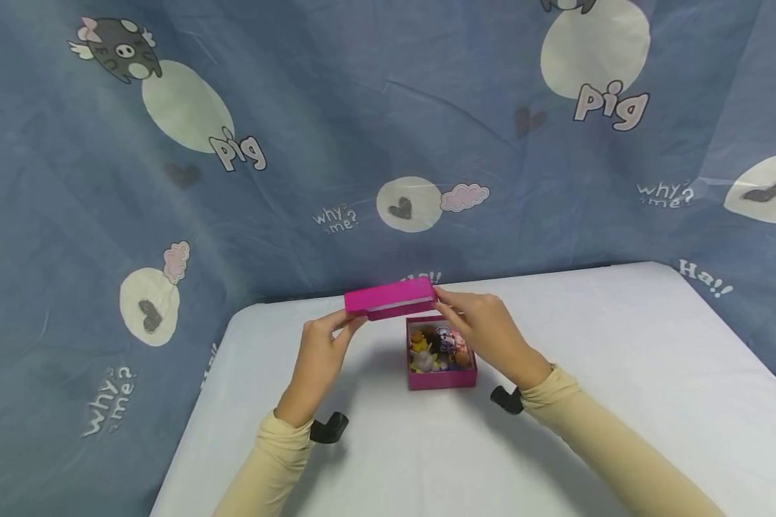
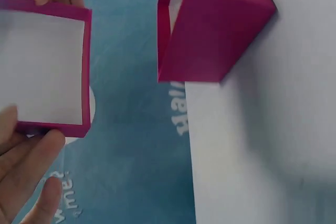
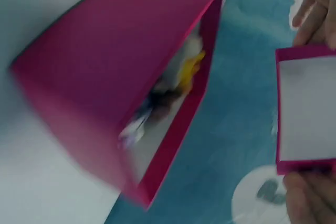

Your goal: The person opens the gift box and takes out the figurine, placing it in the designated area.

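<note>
A pink box lid is held in the air between both hands, above and to the left of the open pink box. My left hand pinches the lid's left end, my right hand pinches its right end. The box stands on the white table and holds several small toy figures. In the left wrist view the lid's white underside shows with fingers at its edge, beside the box's outer wall. The right wrist view shows the box tilted, toys inside, and the lid.
A blue cloth printed with pigs, hearts and words hangs behind the table and drapes down its left side. Black wrist camera mounts sit under both sleeves. The table's far edge lies just behind the box.
</note>
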Available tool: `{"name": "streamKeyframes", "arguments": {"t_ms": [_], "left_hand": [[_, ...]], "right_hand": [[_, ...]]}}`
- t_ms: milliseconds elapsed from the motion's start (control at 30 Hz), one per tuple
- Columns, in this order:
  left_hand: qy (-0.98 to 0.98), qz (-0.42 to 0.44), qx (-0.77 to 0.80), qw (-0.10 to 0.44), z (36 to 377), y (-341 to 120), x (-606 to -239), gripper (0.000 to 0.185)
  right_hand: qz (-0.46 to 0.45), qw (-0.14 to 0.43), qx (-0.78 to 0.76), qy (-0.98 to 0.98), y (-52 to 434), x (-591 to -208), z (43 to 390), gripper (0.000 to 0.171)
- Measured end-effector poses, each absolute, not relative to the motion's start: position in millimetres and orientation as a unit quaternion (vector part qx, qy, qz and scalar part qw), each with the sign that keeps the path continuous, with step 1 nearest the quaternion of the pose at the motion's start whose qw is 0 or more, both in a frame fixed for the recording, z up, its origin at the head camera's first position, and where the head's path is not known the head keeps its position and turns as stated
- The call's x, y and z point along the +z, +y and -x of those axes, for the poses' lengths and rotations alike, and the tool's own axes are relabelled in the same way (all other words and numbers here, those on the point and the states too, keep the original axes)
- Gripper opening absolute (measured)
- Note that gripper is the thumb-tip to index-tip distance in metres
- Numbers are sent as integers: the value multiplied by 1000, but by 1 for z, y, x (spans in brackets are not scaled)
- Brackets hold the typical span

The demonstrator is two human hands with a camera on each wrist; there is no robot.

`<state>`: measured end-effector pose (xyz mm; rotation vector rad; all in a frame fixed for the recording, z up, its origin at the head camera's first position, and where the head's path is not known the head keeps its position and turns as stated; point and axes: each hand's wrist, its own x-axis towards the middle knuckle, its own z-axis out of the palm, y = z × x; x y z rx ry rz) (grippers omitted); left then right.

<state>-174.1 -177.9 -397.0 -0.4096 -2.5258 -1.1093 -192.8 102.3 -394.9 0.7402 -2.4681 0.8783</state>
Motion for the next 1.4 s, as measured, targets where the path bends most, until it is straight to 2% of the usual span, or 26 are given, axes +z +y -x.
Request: {"name": "streamKeyframes", "arguments": {"t_ms": [167, 300, 600, 700, 833, 1133, 1400], "left_hand": [[-911, 109, -348, 193, 167, -189, -394, 19], [-931, 78, -312, 173, 163, -198, -392, 19], [-969, 11, -244, 49, 166, -217, -395, 23], [-971, -7, -239, 2, 164, -225, -401, 24], [-973, -24, -226, -33, 163, -235, -410, 19], [-977, -46, -200, -66, 167, -242, -430, 17], [-979, -52, -187, -67, 167, -246, -441, 17]], "right_hand": [[-248, 209, 339, -883, 74, -391, 193, 20], [-224, 153, 363, -891, 54, -391, 196, 19], [-172, 10, 362, -916, 19, -401, 202, 29], [-160, -42, 353, -921, 5, -406, 201, 25], [-157, -80, 317, -932, -10, -412, 198, 17], [-150, -101, 276, -944, -31, -429, 196, 2], [-151, -110, 258, -948, -41, -434, 191, 7]]}}
